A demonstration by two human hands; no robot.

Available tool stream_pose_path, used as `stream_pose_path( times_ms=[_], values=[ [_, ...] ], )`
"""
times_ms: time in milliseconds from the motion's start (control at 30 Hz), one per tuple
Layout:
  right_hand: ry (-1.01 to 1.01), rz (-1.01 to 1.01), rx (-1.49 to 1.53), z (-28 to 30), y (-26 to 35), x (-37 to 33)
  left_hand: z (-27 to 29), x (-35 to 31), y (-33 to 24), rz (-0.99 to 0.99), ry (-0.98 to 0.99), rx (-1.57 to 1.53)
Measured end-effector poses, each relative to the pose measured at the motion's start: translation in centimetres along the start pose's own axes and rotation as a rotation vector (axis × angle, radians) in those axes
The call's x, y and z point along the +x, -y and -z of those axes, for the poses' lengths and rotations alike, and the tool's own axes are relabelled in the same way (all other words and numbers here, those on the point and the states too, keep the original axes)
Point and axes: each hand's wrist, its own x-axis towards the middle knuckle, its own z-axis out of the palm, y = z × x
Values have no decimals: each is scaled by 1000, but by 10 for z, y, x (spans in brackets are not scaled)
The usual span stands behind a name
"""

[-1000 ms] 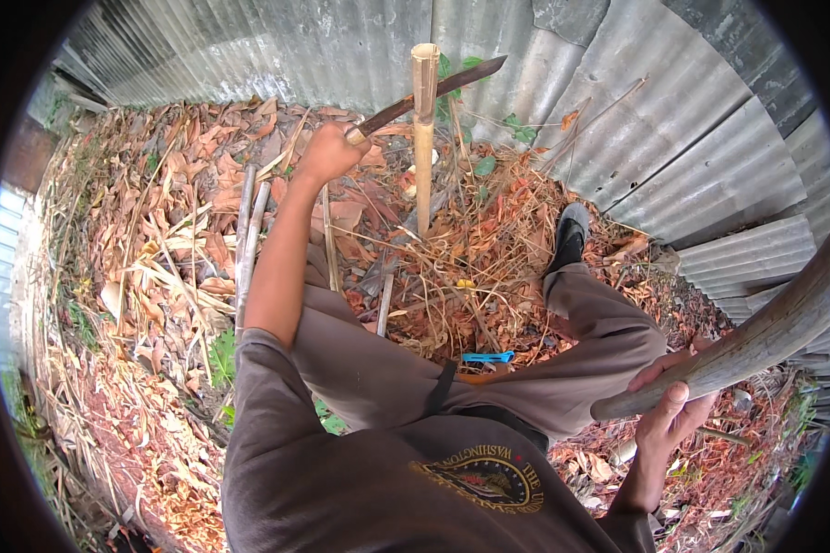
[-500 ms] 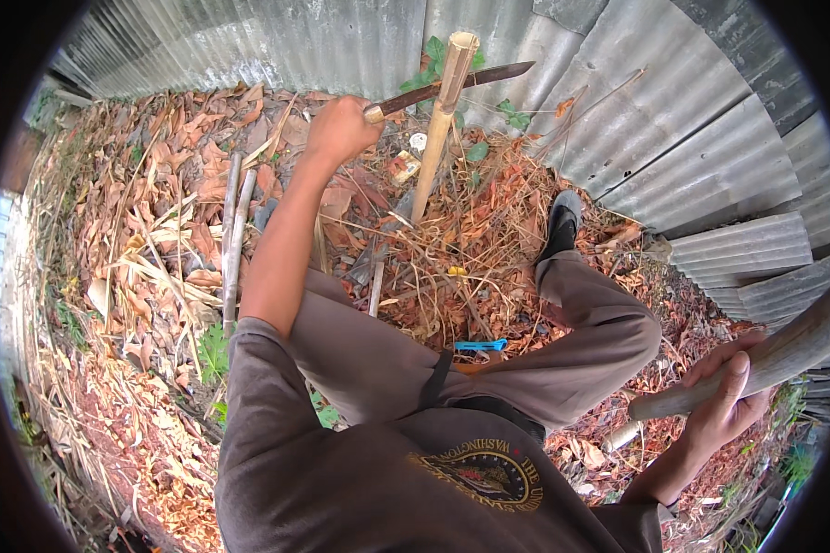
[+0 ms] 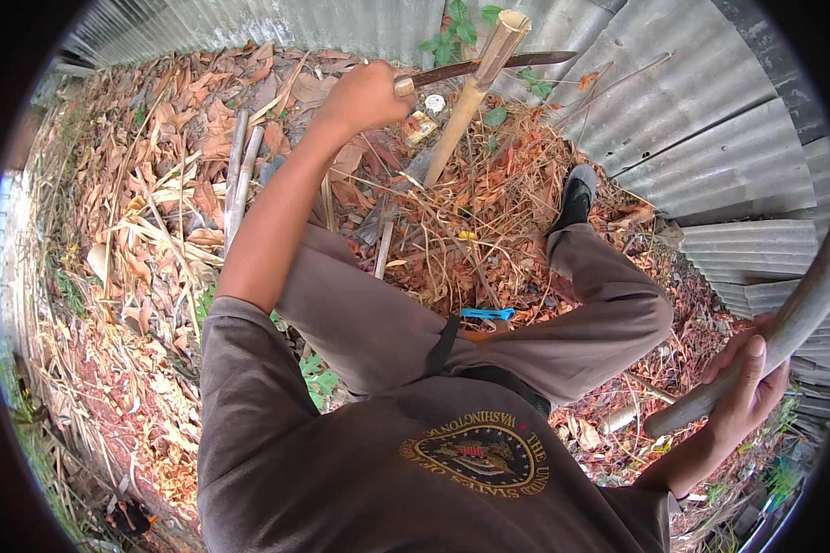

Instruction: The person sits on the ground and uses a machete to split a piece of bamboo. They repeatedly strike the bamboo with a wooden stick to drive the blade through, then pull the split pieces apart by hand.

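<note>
Far in front, my left hand [image 3: 371, 95] is closed round the light handle of a machete. Its dark, rust-marked blade [image 3: 546, 59] crosses the upper part of a pale bamboo piece [image 3: 456, 129] and sticks out past it on the right. The bamboo stands on the ground among dry stalks and leans to the right; the blade looks lodged in it. At the right, my right hand [image 3: 745, 392] grips a thick grey-brown wooden stick [image 3: 791, 323], whose upper end runs to the dark rim of the view.
Corrugated metal sheets [image 3: 724, 157] wall off the far and right sides. Dry leaves [image 3: 180, 138] litter the ground. Two bamboo lengths [image 3: 239, 180] lie left of my arm. Between my legs is a blue plastic piece [image 3: 487, 313]. A yellow packet [image 3: 419, 127] and a white lid [image 3: 435, 102] lie near the bamboo.
The bamboo leans further right, and my left hand has shifted slightly right with the machete. My right hand and the stick have come lower. The whole view has shifted a little.
</note>
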Motion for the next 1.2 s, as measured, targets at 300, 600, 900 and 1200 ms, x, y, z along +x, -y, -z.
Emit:
stream_pose_path(
  times_ms=[300, 600, 900, 1200],
  values=[
    [477, -483, -140, -70, -88, -34, 1, 1, -6, -61, 107, -45],
    [-74, 95, 144, -31, -24, 46, -17, -7, -47, -11, 56, 25],
    [323, -445, -18, -24, -63, 19, -25, -14, -56, 66, 141, 22],
    [287, -403, -105, -117, -114, 9, -31, -22, -56, 44, 120, -17]
  ],
)
